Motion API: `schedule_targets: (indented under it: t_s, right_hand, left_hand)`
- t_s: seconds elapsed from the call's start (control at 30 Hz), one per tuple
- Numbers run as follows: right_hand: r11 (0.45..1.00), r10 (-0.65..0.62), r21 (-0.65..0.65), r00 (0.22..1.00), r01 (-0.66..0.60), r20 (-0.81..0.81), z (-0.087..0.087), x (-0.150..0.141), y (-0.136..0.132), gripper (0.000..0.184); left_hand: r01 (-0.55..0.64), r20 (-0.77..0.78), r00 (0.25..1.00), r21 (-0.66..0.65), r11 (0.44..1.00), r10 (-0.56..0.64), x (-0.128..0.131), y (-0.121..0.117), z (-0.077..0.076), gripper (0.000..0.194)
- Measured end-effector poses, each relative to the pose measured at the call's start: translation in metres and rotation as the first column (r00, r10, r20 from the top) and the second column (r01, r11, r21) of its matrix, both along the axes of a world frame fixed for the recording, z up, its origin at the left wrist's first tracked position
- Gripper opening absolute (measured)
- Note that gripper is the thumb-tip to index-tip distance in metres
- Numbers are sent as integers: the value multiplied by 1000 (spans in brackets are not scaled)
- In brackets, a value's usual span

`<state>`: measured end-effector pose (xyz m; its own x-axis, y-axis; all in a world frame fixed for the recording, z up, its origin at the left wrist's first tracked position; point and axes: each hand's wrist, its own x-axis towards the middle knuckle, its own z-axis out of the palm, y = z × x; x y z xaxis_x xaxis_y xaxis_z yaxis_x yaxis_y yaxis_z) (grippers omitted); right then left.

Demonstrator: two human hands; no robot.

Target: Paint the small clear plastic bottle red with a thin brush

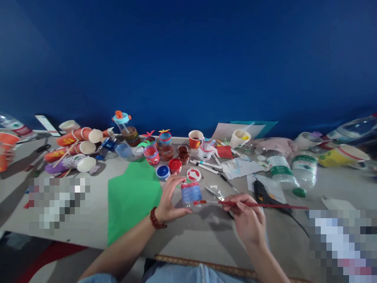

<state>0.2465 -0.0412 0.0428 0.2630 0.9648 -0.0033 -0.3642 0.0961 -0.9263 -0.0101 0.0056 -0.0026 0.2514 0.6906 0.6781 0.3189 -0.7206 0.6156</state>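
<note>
My left hand, with a beaded bracelet on its wrist, grips a small clear plastic piece painted blue with red ends, perhaps a cut bottle section. In my right hand is a long red paintbrush, held level between thumb and fingers. Its red-wet tip touches the lower right edge of the painted piece. Just beyond my left hand stand an open jar of blue paint and an open jar of red paint. A white lid smeared with red lies by them.
A green paper sheet lies left of my hands. Scissors and markers are beyond the brush. A black glue gun with its cord and clear bottles lie right. Paper-cup rolls are stacked far left, before a blue wall.
</note>
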Motion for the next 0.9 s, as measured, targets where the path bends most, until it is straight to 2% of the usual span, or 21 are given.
schedule_targets:
  t_s: [0.23,0.47,0.73,0.9]
  right_hand:
    - [999,45,11,998,-45,-38,-8,-7,1,11]
    - [999,17,31,997,-15,-79,-17,1,5,15]
    - [998,52,47,994,-48,-100,-19,-9,5,13]
    - [999,23,38,995,-19,-98,-26,0,6,14]
  left_hand:
    - [-16,-16,1000,2,1000,16,-1,0,-2,94]
    - [-20,14,1000,-14,1000,20,-2,0,-5,93]
    - [-21,24,999,-32,999,22,-3,0,-7,93]
    - [-1,79,997,-36,999,4,-3,0,-6,92]
